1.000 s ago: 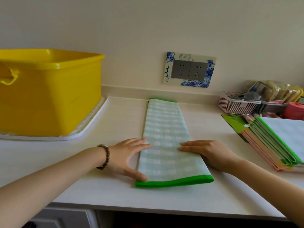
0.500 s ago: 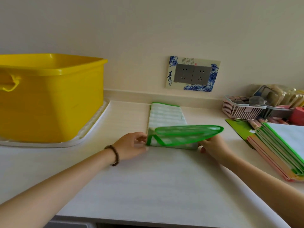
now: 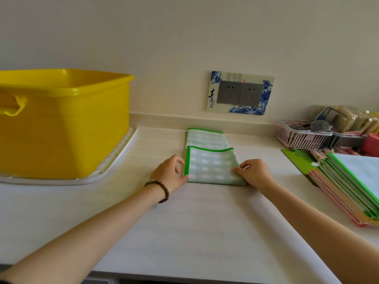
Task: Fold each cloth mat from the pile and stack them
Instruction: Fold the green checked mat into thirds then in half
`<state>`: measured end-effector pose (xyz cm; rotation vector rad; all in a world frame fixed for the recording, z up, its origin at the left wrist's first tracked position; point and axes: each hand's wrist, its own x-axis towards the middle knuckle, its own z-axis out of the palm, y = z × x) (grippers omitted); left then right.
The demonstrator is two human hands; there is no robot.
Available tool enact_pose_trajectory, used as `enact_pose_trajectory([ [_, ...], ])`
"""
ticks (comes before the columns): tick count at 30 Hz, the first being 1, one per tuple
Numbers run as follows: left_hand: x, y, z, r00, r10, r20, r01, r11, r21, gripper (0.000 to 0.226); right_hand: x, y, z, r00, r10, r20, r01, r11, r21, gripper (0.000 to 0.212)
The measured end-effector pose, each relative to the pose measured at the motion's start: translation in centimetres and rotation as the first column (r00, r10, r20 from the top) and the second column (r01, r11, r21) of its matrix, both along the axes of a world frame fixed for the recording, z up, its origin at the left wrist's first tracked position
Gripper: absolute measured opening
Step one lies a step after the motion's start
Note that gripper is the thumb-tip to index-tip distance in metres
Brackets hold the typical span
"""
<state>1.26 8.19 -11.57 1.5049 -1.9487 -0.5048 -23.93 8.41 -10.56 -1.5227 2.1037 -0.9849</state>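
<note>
The green-checked cloth mat with bright green trim [image 3: 211,167] lay on the pale countertop [image 3: 184,222], its near end doubled into 2 layers. My right hand [image 3: 254,173] seemingly pinched the near right corner; my left hand [image 3: 168,175], loosely curled, only thumbed the left corner.

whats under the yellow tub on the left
A white tray sits under the yellow tub; only its rim shows along the front and right side. The tub covers the tray's middle, so anything there cannot be seen.
</note>
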Motion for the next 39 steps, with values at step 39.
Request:
enact_pose_trajectory([
  [39, 0.5, 3.4, 0.4, 0.797, -0.404, 0.449, 0.409, 0.908, 0.090, 0.047, -3.6, 7.6, -1.1, 0.644, 0.638, -0.422, -0.517, 0.770, 0.375, 0.051],
])
